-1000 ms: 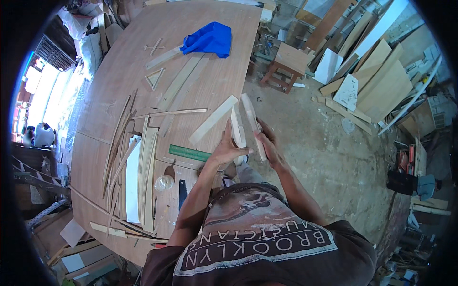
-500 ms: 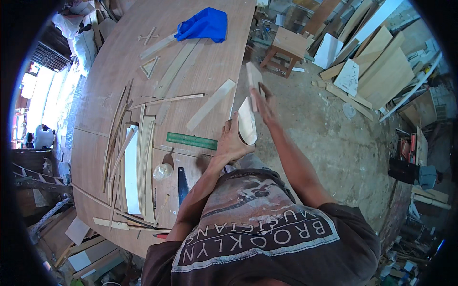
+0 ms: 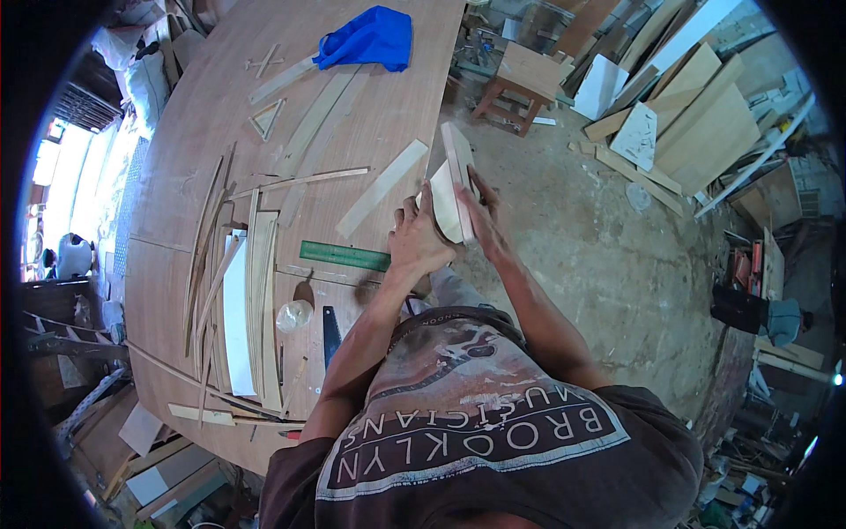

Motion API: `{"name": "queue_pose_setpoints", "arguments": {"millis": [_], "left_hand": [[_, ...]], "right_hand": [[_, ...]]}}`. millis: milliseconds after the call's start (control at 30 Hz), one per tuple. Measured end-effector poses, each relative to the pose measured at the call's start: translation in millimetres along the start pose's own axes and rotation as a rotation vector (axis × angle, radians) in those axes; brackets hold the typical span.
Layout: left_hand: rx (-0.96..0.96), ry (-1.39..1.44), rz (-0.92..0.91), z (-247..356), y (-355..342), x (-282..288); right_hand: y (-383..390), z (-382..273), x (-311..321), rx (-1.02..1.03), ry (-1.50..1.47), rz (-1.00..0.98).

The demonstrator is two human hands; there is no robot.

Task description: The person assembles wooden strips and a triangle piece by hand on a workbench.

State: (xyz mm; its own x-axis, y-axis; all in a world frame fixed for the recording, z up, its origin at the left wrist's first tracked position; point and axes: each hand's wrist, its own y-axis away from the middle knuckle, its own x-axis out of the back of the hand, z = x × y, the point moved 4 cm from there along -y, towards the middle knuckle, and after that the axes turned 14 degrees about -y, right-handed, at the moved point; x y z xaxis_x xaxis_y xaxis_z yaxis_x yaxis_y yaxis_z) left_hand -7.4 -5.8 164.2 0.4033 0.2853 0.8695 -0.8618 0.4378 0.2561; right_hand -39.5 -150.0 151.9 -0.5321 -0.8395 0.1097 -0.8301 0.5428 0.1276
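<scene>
Just off the edge of the wooden table, my left hand (image 3: pixel 418 240) is closed round a pale wooden piece (image 3: pixel 443 196) with a flat light face. My right hand (image 3: pixel 486 219) grips a long, flat wooden block (image 3: pixel 454 152) by its side. The block stands upright and lies along the right side of the pale piece, which it partly hides. Whether their faces press together fully I cannot tell. Left of my left hand, a green ruler (image 3: pixel 345 255) lies on the table.
The table (image 3: pixel 189 207) bears thin wood strips (image 3: pixel 264 291), a white strip (image 3: pixel 236 322), a handsaw blade (image 3: pixel 330 333), a clear round container (image 3: pixel 293 316), a loose slat (image 3: pixel 382 187) and a blue bag (image 3: pixel 368 40). A stool (image 3: pixel 520 81) and leaning boards (image 3: pixel 705 123) stand right.
My right hand has brought the wooden block down and closer, so it now overlaps the pale piece. My left hand has shifted slightly left and keeps its grip.
</scene>
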Motion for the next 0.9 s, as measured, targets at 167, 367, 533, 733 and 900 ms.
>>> {"name": "queue_pose_setpoints", "arguments": {"millis": [167, 367, 533, 733, 900], "left_hand": [[0.019, 0.023, 0.091, -1, -6, -11], [-0.080, 0.058, -0.004, 10, 3, -13], [0.018, 0.110, 0.093, -25, -11, -23], [-0.109, 0.114, 0.043, -9, 8, -14], [-0.222, 0.313, 0.085, -21, 18, -25]], "right_hand": [[21, -1, 12, -0.022, 0.135, -0.033], [-30, -9, 5, -0.067, -0.194, 0.045], [19, -22, -16, 0.010, 0.129, -0.123], [-54, 10, -8, 0.023, 0.052, 0.024], [-100, 19, 12, 0.085, 0.028, 0.103]]}}
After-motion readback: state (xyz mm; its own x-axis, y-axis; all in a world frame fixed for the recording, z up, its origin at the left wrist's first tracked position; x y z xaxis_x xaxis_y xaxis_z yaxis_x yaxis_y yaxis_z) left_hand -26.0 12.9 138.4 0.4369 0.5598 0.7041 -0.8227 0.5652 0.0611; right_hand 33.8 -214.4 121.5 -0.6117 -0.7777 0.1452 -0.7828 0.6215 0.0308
